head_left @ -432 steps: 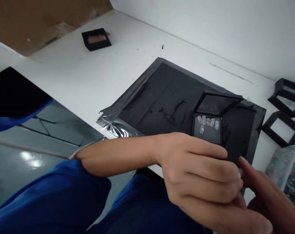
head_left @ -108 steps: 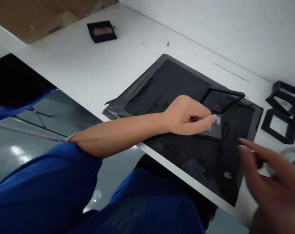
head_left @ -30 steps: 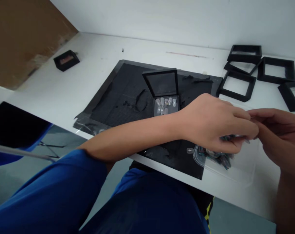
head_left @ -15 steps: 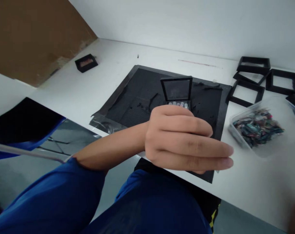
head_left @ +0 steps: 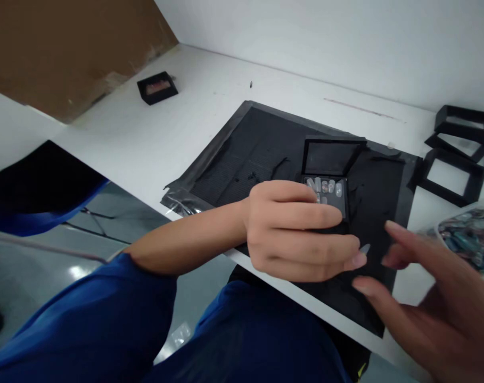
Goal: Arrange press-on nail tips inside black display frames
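Note:
My left hand (head_left: pixel 301 231) is closed above the front of the black mat (head_left: pixel 226 159). A small pale, pointed press-on nail (head_left: pixel 364 249) sticks out at its fingertips. My right hand (head_left: pixel 437 298) is at the right, thumb and forefinger spread toward that nail, with nothing seen between them. Behind my left hand, a black case (head_left: pixel 333 157) stands on the mat with its clear-windowed lid raised. Several pale press-on nails (head_left: pixel 325 186) lie in rows inside it. My left hand hides the case's front part.
A clear tub (head_left: pixel 441 226) of small multicoloured pieces stands at the right edge, partly behind my right hand. Several black frames (head_left: pixel 447 175) lie behind it. One black box (head_left: pixel 157 88) sits at the far left by a brown board (head_left: pixel 78 48). The white table's front edge runs below my arms.
My right hand has come in from the right edge beside the tub toward my left hand. The left fingers have curled, and a press-on nail now shows at their tips. The view has shifted.

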Demonstrator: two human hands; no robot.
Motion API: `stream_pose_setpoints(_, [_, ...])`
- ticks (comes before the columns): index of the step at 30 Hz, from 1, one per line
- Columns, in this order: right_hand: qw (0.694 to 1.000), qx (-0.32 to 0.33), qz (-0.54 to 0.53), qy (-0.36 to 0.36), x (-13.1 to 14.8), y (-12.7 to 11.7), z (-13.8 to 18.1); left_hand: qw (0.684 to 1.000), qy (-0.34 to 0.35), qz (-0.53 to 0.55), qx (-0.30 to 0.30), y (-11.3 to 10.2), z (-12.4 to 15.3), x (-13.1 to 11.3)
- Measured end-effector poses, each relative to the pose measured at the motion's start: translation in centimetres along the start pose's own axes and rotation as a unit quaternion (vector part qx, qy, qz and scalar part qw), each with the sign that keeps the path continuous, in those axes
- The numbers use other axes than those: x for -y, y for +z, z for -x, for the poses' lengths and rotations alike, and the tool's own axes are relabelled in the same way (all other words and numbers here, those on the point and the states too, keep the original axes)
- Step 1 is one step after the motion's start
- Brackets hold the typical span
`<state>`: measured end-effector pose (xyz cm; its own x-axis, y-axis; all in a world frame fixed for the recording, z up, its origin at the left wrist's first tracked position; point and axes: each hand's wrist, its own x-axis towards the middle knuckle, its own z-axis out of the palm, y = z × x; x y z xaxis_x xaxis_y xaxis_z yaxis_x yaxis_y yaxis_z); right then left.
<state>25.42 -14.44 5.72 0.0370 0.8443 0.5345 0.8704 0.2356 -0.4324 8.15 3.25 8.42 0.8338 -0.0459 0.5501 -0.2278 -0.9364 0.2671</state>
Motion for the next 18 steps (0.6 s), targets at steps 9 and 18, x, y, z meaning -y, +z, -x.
stream_pose_setpoints(9, [0.998,-0.001,-0.062,0.006,1.4,2.5,-1.2,0.998,0.023,0.048,0.017,0.6,0.8,0.8])
stream_pose_setpoints(18, [0.991,-0.019,-0.105,0.083,1.3,2.7,-1.2,0.993,-0.042,0.083,0.074,1.4,1.1,1.7])
